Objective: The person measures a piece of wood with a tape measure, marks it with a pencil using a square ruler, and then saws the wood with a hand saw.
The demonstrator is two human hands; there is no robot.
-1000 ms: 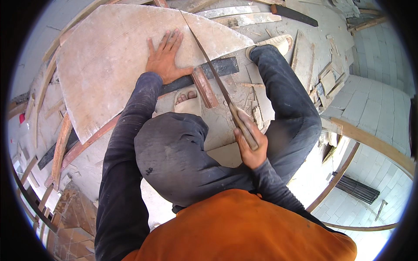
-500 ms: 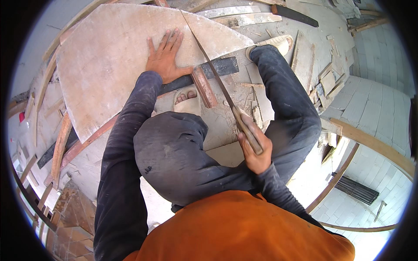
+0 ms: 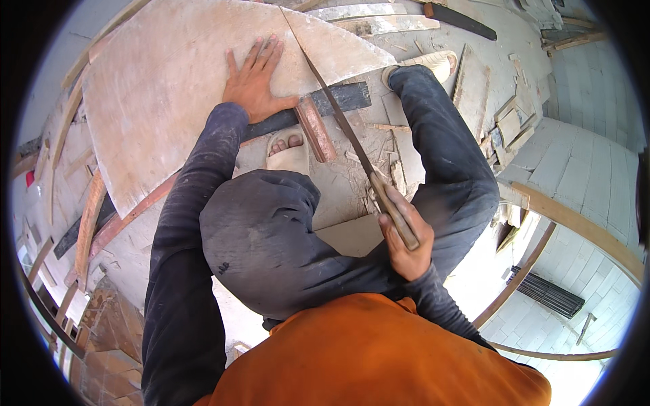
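Note:
A large, pale wooden board lies across wood pieces on the floor, its right end tapering to a point. My left hand presses flat on it with the fingers spread. My right hand is wrapped round the wooden handle of a handsaw. The long, narrow blade slants up and left across the board, to the right of my left hand. A dark timber shows beneath the board's near edge. A short reddish wood block sits beside the blade.
My sandalled foot stands near the block, the other by the board's pointed end. Wood scraps are heaped at the right. A black bar and curved strips lie at the far side. A hammer rests on the right.
The saw and my right hand have drawn back slightly, toward the lower right. My left hand stays flat on the board, and the whole view has shifted a little.

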